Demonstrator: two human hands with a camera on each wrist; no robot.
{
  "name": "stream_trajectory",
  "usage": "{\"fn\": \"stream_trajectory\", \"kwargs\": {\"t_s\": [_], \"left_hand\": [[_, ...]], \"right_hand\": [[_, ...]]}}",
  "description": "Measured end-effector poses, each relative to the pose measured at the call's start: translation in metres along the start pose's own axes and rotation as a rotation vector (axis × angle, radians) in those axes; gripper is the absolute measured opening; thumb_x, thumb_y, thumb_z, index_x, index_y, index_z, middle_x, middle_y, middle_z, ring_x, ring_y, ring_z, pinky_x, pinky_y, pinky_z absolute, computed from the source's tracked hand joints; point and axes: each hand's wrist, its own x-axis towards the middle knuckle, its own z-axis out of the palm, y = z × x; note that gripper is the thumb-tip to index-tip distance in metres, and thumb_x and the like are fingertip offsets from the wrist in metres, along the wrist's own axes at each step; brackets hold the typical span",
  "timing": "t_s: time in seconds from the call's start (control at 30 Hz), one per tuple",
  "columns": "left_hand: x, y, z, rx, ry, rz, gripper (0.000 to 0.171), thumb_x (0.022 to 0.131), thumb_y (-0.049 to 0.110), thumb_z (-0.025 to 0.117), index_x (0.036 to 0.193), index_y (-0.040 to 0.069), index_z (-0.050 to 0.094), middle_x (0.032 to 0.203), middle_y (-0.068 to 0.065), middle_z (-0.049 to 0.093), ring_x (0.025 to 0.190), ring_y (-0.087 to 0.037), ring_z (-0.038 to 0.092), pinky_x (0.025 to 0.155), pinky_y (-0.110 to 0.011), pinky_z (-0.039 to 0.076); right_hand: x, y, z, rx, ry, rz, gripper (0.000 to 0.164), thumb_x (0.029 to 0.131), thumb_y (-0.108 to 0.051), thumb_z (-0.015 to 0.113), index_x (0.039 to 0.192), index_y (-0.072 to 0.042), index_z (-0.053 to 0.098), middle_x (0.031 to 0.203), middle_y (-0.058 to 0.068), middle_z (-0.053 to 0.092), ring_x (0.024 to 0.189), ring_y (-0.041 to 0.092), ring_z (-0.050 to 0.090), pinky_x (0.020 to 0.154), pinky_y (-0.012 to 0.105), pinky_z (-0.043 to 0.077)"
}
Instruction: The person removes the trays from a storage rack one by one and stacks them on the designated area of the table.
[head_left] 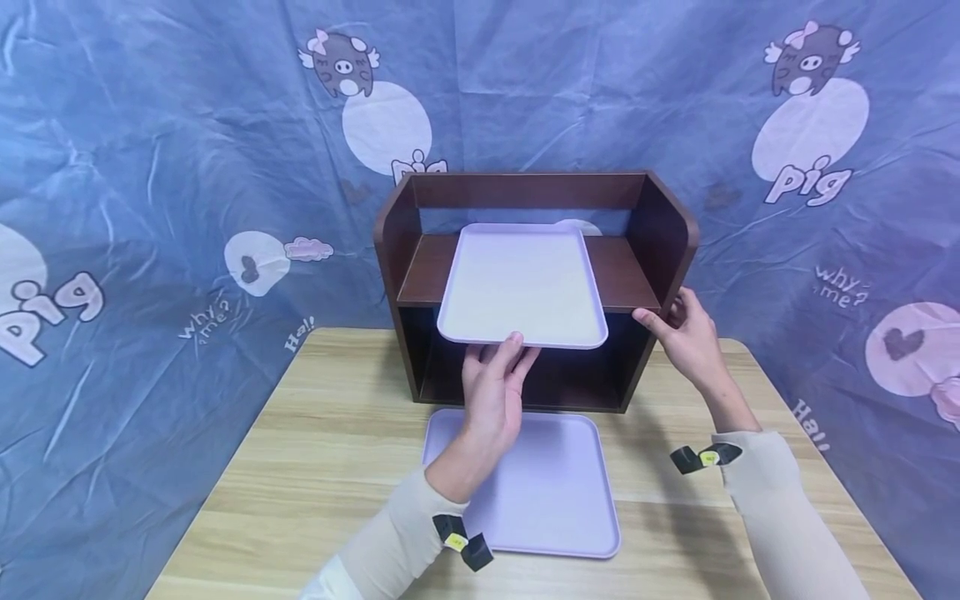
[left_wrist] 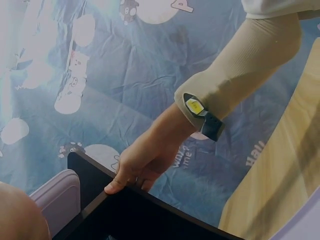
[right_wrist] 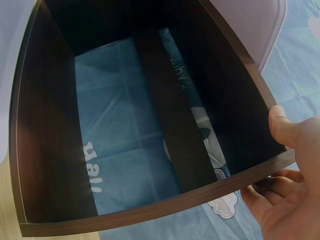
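Observation:
My left hand [head_left: 491,392] holds a pale lilac tray [head_left: 525,283] by its near edge, thumb at the rim and fingers underneath. The tray's far part lies over the upper board of a dark brown two-tier shelf [head_left: 531,190], and its near edge juts out in front. At the shelf's right side, my right hand [head_left: 690,337] grips the panel, thumb on the front edge by the upper board and fingers around the outside. The right wrist view shows that thumb [right_wrist: 282,125] against the wood. A second lilac tray [head_left: 547,500] lies flat on the table below.
The shelf stands on a light wood-grain table [head_left: 300,467], its lower compartment [head_left: 573,375] facing me. Blue cloth [head_left: 187,167] printed with pigs and words hangs behind and along both sides of the table.

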Motion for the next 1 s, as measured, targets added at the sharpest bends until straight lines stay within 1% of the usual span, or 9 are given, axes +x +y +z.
{"fn": "stream_trajectory", "kwargs": {"t_s": [0.17,0.4,0.47,0.6,0.73,0.87,1.0], "left_hand": [[0.001,-0.0022,-0.001,0.018,-0.011,0.036,0.047,0.097,-0.007,0.067,0.137,0.004,0.047,0.116,-0.007,0.062,0.104,-0.018,0.068,0.111,-0.044,0.058],[-0.0015,-0.0039,0.0007,-0.025,-0.009,0.045,0.05,0.097,-0.009,0.065,0.139,0.006,0.043,0.117,-0.011,0.06,0.101,-0.021,0.069,0.107,-0.053,0.059],[-0.0016,-0.0038,0.0012,-0.035,-0.01,0.043,0.049,0.097,-0.01,0.064,0.139,0.006,0.043,0.117,-0.012,0.06,0.102,-0.021,0.068,0.106,-0.054,0.059],[-0.0009,-0.0036,0.0013,-0.029,-0.011,0.033,0.044,0.098,-0.009,0.064,0.136,0.001,0.046,0.116,-0.012,0.06,0.103,-0.021,0.068,0.106,-0.053,0.059],[0.0,-0.0039,0.0007,-0.016,-0.013,0.032,0.04,0.098,-0.008,0.065,0.134,-0.004,0.048,0.115,-0.012,0.062,0.106,-0.021,0.069,0.108,-0.05,0.059],[-0.0002,-0.0026,0.0008,-0.009,-0.004,0.036,0.04,0.097,-0.009,0.065,0.133,-0.004,0.048,0.114,-0.012,0.061,0.106,-0.022,0.07,0.108,-0.049,0.059],[-0.001,-0.0006,0.0008,0.004,0.015,0.043,0.037,0.097,-0.009,0.065,0.13,-0.004,0.051,0.11,-0.011,0.062,0.103,-0.021,0.07,0.107,-0.048,0.06]], "right_hand": [[-0.0005,0.0001,0.0003,0.008,0.007,-0.001,0.073,0.1,-0.041,0.075,0.151,-0.002,0.042,0.149,0.025,0.062,0.135,0.031,0.061,0.086,0.003,0.045],[0.0,0.0011,0.0008,0.015,0.006,-0.005,0.073,0.1,-0.04,0.075,0.153,-0.002,0.04,0.15,0.025,0.061,0.138,0.033,0.059,0.087,0.002,0.045],[0.0003,0.0013,0.0007,0.024,0.006,-0.001,0.074,0.1,-0.039,0.075,0.153,-0.002,0.04,0.15,0.025,0.06,0.138,0.033,0.059,0.086,0.001,0.045],[0.0007,0.0019,0.0004,0.034,0.004,0.011,0.074,0.101,-0.039,0.074,0.154,-0.002,0.039,0.151,0.025,0.059,0.139,0.032,0.058,0.085,0.001,0.045],[0.0006,0.0017,0.0,0.031,-0.001,0.021,0.075,0.101,-0.04,0.074,0.155,-0.002,0.039,0.152,0.025,0.059,0.141,0.036,0.057,0.087,0.002,0.045],[0.0007,0.0011,0.0,0.028,-0.004,0.024,0.076,0.101,-0.041,0.074,0.156,-0.002,0.038,0.154,0.025,0.058,0.143,0.04,0.055,0.089,0.003,0.047],[0.0013,0.001,0.0013,0.038,-0.008,0.023,0.076,0.101,-0.04,0.074,0.155,-0.002,0.038,0.154,0.025,0.057,0.143,0.04,0.055,0.087,0.002,0.046]]}}
